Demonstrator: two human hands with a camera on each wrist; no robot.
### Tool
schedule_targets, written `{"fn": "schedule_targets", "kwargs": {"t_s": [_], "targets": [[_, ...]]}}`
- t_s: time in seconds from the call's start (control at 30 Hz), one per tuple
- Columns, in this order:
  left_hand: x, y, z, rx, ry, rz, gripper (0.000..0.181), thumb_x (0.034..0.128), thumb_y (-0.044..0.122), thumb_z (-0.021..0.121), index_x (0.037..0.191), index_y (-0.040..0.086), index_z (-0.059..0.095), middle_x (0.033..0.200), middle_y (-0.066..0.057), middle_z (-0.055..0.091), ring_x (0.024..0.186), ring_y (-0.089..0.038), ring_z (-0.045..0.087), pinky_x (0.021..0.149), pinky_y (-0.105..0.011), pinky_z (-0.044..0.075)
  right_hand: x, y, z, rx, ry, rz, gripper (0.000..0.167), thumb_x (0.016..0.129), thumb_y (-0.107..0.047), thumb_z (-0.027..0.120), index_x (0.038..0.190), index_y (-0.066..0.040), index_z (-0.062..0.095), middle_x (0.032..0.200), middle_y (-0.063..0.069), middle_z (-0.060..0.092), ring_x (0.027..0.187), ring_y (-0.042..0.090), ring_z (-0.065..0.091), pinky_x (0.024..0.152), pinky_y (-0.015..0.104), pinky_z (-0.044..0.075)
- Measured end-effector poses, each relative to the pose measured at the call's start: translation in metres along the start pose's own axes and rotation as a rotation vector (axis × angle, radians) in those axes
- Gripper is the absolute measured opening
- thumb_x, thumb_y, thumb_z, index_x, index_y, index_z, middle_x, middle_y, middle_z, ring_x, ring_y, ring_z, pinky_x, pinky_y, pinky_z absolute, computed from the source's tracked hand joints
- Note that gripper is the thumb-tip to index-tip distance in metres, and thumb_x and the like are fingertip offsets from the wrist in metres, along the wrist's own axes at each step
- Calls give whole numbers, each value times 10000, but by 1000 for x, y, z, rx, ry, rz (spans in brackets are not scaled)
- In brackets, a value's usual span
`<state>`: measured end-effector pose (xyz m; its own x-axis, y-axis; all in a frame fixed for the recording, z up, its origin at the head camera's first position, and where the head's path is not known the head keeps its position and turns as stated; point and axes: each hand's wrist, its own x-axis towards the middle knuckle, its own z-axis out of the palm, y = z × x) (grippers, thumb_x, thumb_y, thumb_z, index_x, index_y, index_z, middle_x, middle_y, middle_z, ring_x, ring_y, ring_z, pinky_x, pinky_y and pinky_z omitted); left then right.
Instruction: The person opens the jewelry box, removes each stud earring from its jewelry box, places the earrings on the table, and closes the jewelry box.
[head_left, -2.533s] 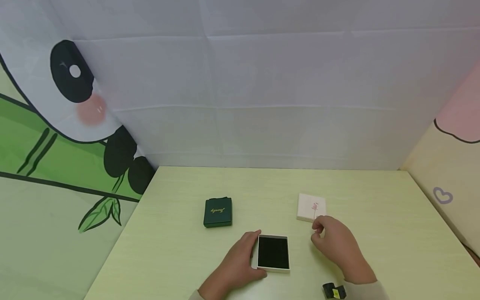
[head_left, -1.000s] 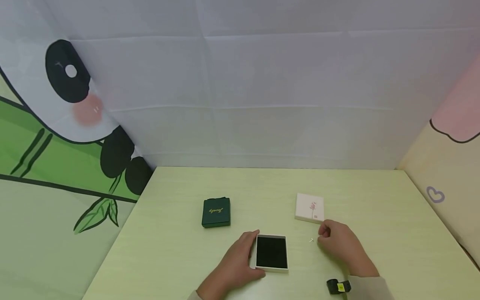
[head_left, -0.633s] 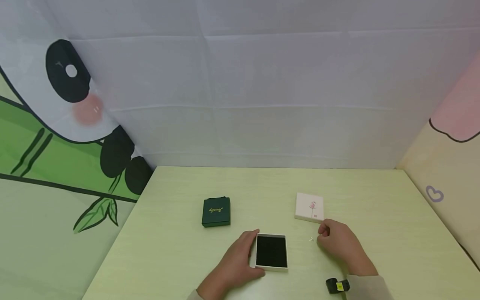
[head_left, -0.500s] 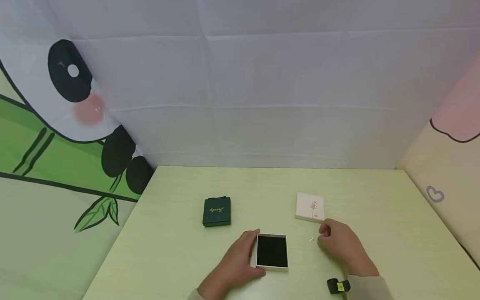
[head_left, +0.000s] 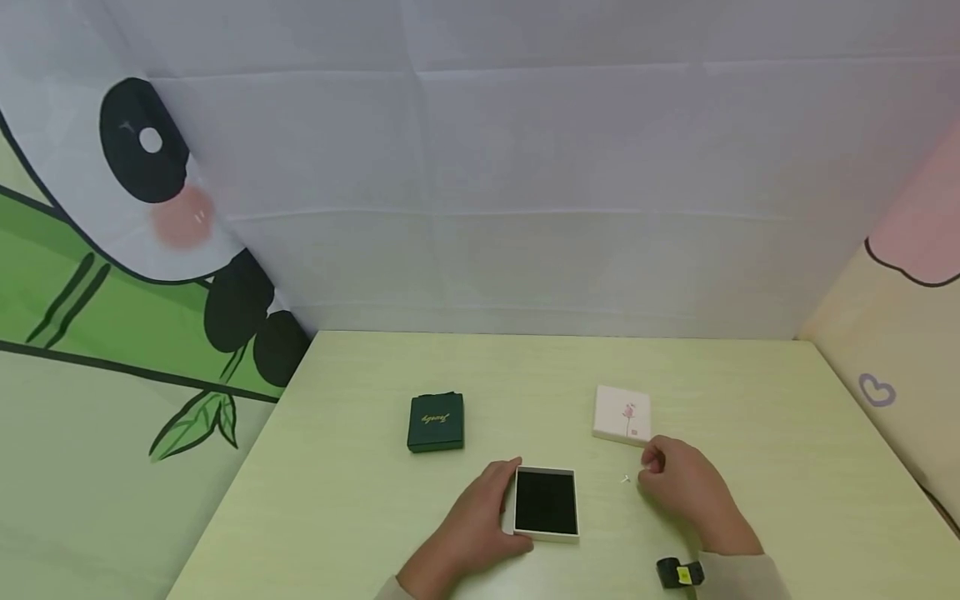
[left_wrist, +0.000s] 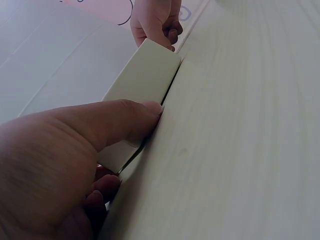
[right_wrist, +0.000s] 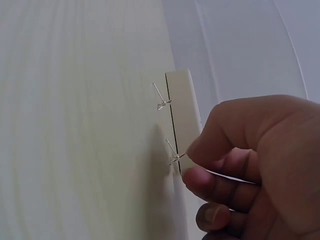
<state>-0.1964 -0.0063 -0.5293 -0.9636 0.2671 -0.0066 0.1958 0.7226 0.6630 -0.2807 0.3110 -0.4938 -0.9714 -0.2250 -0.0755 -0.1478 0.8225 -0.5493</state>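
Observation:
A shallow white jewellery box base [head_left: 546, 502] with a black lining lies on the table. My left hand [head_left: 483, 521] grips its left side, thumb at the near edge and fingers at the far one; the left wrist view shows the thumb [left_wrist: 127, 122] against the pale box wall [left_wrist: 145, 70]. My right hand [head_left: 686, 487] is low over the table with curled fingers. In the right wrist view, thumb and index finger pinch at the edge of a small stud earring [right_wrist: 173, 159]. Another stud earring [right_wrist: 162, 104] lies apart from the fingers.
A white lid with a pink flower print [head_left: 622, 414] lies just beyond my right hand. Further left sits a dark green box with gold lettering [head_left: 436, 422]. A black device with a yellow label [head_left: 680, 573] is at the right wrist. A white cloth wall [head_left: 525, 208] stands behind the table.
My right hand has drawn back slightly to the right since the earliest frame, and a small earring now shows on the table left of it. The left hand and box base stay put.

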Motion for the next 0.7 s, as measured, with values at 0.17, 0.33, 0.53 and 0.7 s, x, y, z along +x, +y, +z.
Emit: {"fn": "schedule_targets", "kwargs": {"t_s": [0.17, 0.33, 0.53, 0.7], "targets": [[0, 2, -1, -8, -1, -5, 1037, 712, 328, 921, 1569, 116, 377, 1484, 12, 475, 1283, -171, 503, 1090, -421, 428, -1, -2, -2, 5, 16, -1, 130, 820, -95, 708, 935, -85, 649, 816, -2, 564, 750, 188, 503, 666, 366, 411], [0, 3, -1, -13, -8, -13, 1038, 716, 333, 922, 1572, 119, 375, 1484, 19, 474, 1276, -167, 503, 1087, -424, 431, -1, -2, -3, 6, 25, -16, 123, 829, -95, 706, 937, -79, 651, 821, -4, 567, 749, 185, 503, 665, 365, 417], [-1, 3, -2, -11, -2, -9, 1038, 714, 323, 920, 1571, 108, 376, 1482, 11, 477, 1276, -172, 505, 1087, -427, 430, -1, -3, -5, 9, 52, -6, 137, 847, -118, 663, 974, -71, 677, 858, 3, 595, 765, 185, 522, 670, 369, 435], [0, 3, -2, -8, 1, -4, 1034, 716, 321, 916, 1570, 104, 375, 1483, 4, 475, 1281, -177, 503, 1086, -428, 430, -1, -5, -8, 2, 108, -8, 227, 903, -205, 681, 1060, -42, 664, 931, 37, 596, 758, 195, 506, 645, 364, 419]]}}
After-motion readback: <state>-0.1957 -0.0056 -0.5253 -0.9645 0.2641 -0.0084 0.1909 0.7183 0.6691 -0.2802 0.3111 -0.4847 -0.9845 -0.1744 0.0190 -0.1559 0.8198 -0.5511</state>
